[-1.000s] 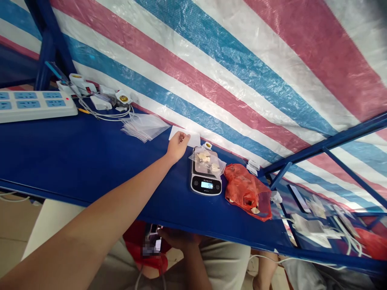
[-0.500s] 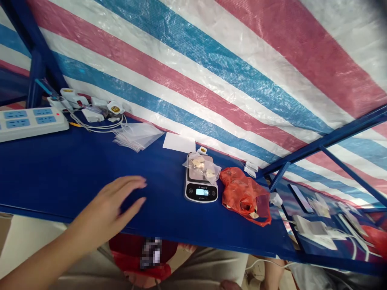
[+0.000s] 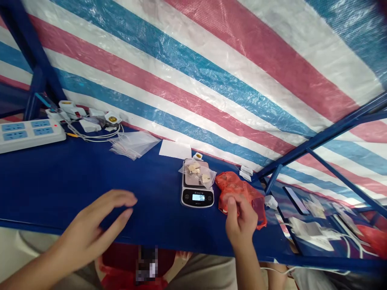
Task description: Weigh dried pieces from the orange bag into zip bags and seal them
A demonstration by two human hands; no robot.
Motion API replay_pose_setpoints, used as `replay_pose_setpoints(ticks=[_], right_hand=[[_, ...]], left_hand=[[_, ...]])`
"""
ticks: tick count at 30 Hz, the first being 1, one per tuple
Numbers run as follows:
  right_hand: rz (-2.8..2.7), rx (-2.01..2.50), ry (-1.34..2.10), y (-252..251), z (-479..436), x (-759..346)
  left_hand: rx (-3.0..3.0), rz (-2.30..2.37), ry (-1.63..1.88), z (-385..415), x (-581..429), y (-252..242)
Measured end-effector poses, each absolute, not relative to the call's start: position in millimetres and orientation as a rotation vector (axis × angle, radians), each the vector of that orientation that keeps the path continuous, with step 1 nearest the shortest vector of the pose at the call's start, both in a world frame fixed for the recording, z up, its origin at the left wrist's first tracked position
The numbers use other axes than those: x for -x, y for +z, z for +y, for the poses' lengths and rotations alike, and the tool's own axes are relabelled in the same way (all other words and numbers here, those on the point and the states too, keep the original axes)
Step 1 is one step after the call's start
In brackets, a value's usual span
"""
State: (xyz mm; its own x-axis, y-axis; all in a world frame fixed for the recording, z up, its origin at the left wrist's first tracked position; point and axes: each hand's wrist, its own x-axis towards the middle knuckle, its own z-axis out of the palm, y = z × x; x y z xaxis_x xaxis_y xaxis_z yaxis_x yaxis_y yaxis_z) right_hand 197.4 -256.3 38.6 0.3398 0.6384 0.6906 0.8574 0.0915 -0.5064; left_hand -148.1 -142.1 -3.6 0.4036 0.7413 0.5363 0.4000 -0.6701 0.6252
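Observation:
My left hand point(image 3: 101, 221) hovers over the near left part of the blue table point(image 3: 151, 193), thumb and fingers apart, holding nothing. My right hand point(image 3: 242, 217) is at the red plastic bag point(image 3: 231, 183), covering its near side. Its fingers are curled in; what they grip, if anything, is hidden. Left of the bag stands a digital kitchen scale point(image 3: 198, 198) with lit digits. A clear plastic bag point(image 3: 208, 177) holding a few pale pieces lies on its platform.
Flat clear bags point(image 3: 133, 143) and a white sheet point(image 3: 175, 149) lie along the back. At far left are a power strip point(image 3: 32, 135) and several white plugs with cables. A blue frame point(image 3: 273, 179) and striped sheeting point(image 3: 181, 80) stand behind; a phone point(image 3: 296, 200) lies far right.
My right hand has come into view and reached the red plastic bag. My left hand has drawn slightly left and nearer to me. The scale and its bag stay put as the view shifts.

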Motion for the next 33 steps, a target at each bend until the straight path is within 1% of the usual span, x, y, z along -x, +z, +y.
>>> replay_pose_setpoints(ticks=[3, 5, 9, 12, 14, 18, 20, 25, 30, 33], right_hand=[[-1.31, 1.556, -0.352, 65, -202, -231], [-1.239, 1.551, -0.311, 65, -169, -252], [-1.023, 1.618, -0.147, 38, -132, -277], [-1.06, 1.686, -0.018, 24, -133, -284], [-1.176, 1.765, 0.176, 26, -140, -287], [-1.292, 1.972, 0.753, 41, -151, -287], [-1.29, 2.027, 0.857, 45, -153, -282], [-1.382, 1.923, 0.815, 39, -149, -265], [-1.328, 1.799, 0.596, 30, -143, -258], [-1.301, 1.728, 0.64, 25, -140, -259]], left_hand=[[-2.193, 0.978, 1.209, -88, 92, 21], [-2.109, 1.01, 1.198, -55, 53, 25], [-1.876, 1.141, 1.346, -18, 0, 2], [-1.967, 1.069, 1.28, -15, -10, -18], [-2.025, 1.011, 1.216, -17, -8, -24], [-1.909, 1.125, 1.233, -19, -3, -20], [-1.844, 1.148, 1.23, -17, -2, -19], [-1.703, 1.165, 1.239, -12, -3, -25], [-1.644, 1.15, 1.262, -8, -2, -30], [-1.661, 1.129, 1.258, -8, -1, -31]])
